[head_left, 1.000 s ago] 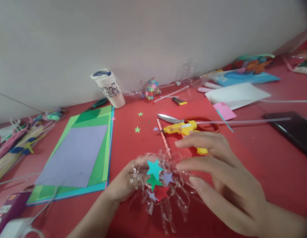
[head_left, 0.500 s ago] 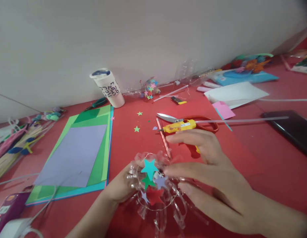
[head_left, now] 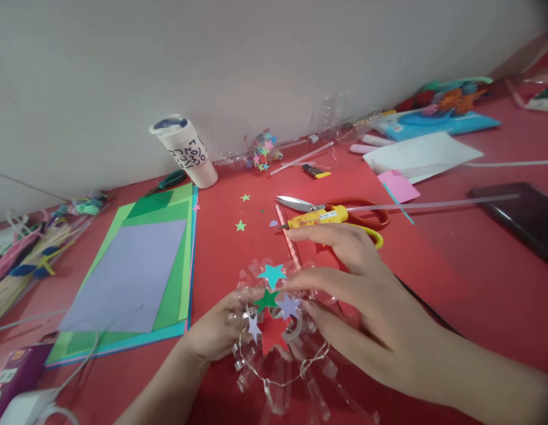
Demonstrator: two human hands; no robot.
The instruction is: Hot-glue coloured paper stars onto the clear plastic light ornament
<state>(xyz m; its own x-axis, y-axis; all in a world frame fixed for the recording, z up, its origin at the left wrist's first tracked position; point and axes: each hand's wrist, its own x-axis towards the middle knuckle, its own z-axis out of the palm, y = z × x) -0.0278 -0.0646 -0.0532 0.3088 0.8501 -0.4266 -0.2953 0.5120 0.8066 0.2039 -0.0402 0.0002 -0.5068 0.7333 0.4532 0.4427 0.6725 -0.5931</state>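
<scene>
The left hand [head_left: 221, 327] had fingers curled round the clear starry ornament's [head_left: 274, 335] left edge, the right hand [head_left: 362, 289] hung loosely open by its right edge, gripping nothing visible, and red table [head_left: 216, 248] stretched over to the paper stack [head_left: 127, 277].

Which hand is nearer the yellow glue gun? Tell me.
Right. The right hand is just before the yellow glue gun, partly hiding it; the left hand is farther, to its near left.

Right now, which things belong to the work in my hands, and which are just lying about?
Likely in the job:
clear plastic-strip ornament with coloured stars, in left hand
yellow plastic glue gun
small green paper stars

Probably lying about:
white tumbler with black lettering
flat black slab
</scene>
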